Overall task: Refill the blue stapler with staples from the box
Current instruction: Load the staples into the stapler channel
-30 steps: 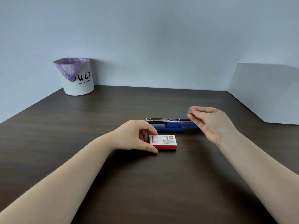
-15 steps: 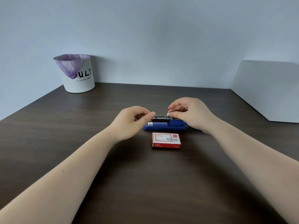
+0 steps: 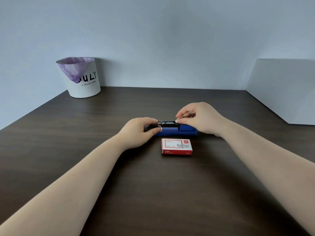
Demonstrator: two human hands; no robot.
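Between both hands, left hand (image 3: 139, 131) and right hand (image 3: 202, 119) pinch the stapler (image 3: 177, 129) ends.

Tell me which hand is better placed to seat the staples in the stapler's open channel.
Probably the right hand: its fingers pinch at the rear of the blue stapler's metal channel, while the left hand steadies the front end.

Stapler (image 3: 177, 132) lies crosswise mid-worktop (image 3: 153, 193), with the box (image 3: 176, 146) just in front of it, nearer the person. Left hand (image 3: 138, 132) is at the stapler's left end, right hand (image 3: 201, 119) over its right half, fingertips (image 3: 179, 119) on the magazine (image 3: 167, 123). Bin (image 3: 81, 79) stands in the far left corner against the wall, and a panel (image 3: 281, 89) rises along the far right edge.
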